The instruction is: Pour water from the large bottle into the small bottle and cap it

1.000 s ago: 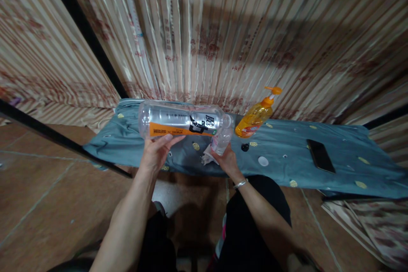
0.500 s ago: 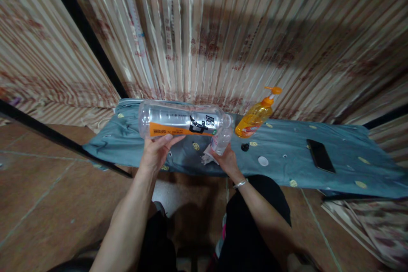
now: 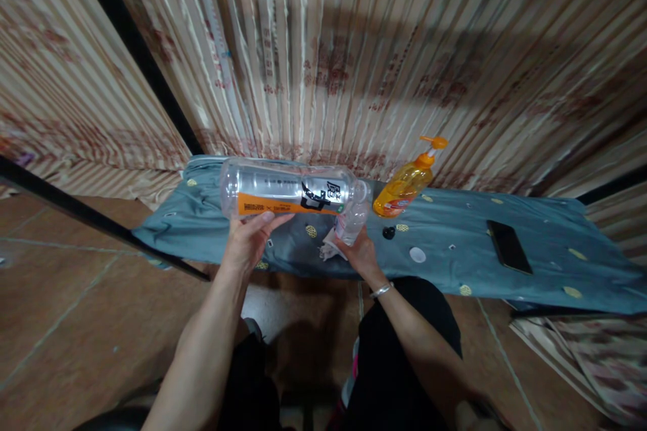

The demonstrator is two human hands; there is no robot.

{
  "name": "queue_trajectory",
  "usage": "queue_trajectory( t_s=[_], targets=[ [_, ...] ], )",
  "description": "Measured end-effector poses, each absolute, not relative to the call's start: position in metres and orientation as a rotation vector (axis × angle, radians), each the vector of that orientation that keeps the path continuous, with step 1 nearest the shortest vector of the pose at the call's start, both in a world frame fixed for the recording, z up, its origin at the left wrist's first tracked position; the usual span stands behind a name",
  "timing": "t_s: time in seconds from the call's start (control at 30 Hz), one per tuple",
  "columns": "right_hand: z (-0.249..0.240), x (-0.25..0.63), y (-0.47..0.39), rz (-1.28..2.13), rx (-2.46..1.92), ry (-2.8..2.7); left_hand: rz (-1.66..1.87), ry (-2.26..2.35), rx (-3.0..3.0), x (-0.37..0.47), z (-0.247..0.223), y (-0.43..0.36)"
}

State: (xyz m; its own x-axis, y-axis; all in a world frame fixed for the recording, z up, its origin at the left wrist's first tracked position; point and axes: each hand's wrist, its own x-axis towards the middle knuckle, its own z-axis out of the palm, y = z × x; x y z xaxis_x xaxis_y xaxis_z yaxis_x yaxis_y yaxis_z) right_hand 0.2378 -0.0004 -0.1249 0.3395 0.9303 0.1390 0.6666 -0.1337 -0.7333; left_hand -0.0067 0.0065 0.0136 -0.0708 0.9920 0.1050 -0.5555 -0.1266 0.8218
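A large clear bottle (image 3: 288,190) with a silver and orange label lies on its side in the air, its mouth pointing right. My left hand (image 3: 250,236) holds it from below near its base. My right hand (image 3: 360,250) is wrapped round a smaller clear bottle (image 3: 354,219), which stands roughly upright with its top at the large bottle's mouth. Whether the two mouths touch I cannot tell. A crumpled whitish cloth or tissue (image 3: 330,248) shows beside my right hand, partly hidden by it.
On the blue-green cloth surface (image 3: 439,276) stand an orange pump bottle (image 3: 404,185), a small black cap (image 3: 389,233), a white disc (image 3: 417,254) and a dark phone (image 3: 508,246). A striped curtain (image 3: 354,47) hangs behind. A black pole (image 3: 136,60) slants at the left.
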Motion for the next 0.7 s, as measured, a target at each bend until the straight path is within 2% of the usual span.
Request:
queue_trajectory(
  t_s=[0.7],
  targets=[
    [-0.1273,0.2388,0.0009,0.447,-1.866,-1.419,1.537,0.711,0.829,-0.0079,0.0132,0.0058]
  ],
)
